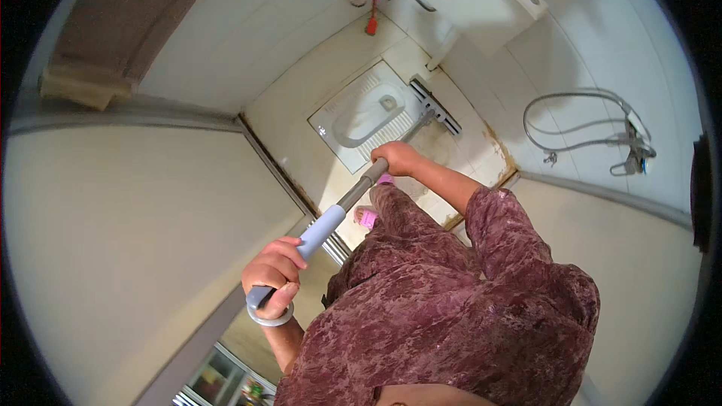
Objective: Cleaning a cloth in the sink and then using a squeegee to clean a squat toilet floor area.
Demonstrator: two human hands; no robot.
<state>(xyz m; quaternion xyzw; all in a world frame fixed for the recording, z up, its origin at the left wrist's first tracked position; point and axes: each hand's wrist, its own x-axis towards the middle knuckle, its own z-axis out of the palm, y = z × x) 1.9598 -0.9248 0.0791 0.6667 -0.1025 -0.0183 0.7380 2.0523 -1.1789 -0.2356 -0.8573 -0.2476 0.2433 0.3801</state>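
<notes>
My left hand (272, 276), with a pale bangle at the wrist, is closed around the upper end of a mop's telescopic pole (354, 194), at its lavender and grey grip (321, 229). Farther down, my right hand (395, 158) wraps the grey metal tube. The flat, narrow mop head (435, 106) rests on the tiled floor, close beside the right edge of a white squat toilet (369, 115). Part of the lower pole is hidden behind my right hand.
A white cistern (479, 3) is on the far wall. A shower hose (569, 95) and tap (637, 152) are on the right wall. A red brush (371, 25) hangs in the far corner. Pink slippers (368, 219) are on my feet, near a metal door track (337, 245).
</notes>
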